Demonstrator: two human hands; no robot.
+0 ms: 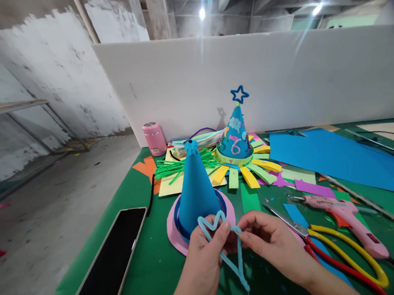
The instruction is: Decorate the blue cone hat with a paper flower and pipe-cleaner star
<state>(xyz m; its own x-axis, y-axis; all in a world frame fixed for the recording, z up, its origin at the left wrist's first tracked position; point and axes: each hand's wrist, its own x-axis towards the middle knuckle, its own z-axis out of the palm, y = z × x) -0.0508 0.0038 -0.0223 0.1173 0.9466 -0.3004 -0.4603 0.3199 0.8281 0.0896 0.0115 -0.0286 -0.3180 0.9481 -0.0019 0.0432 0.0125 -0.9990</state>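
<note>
A light blue pipe cleaner (232, 265), bent into zigzag points, is pinched between both of my hands. My left hand (207, 251) grips its left part between thumb and fingers. With thumb and fingertips, my right hand (267, 233) holds it at a bend on the right. Just behind my hands stands a plain blue paper cone hat (197, 190) with a pink brim (173, 231) and a fringed tip. Farther back is a decorated blue cone hat (234, 135), topped by a dark blue star (239, 94) and ringed with yellow and green strips.
A phone (110, 263) lies at the left on the green table (152, 278). To the right are scissors (302, 230) and a pink glue gun (346, 217). Green pipe cleaners (171, 167), a pink canister (154, 138) and blue sheets (320, 156) lie behind. A white panel (185, 84) closes the back.
</note>
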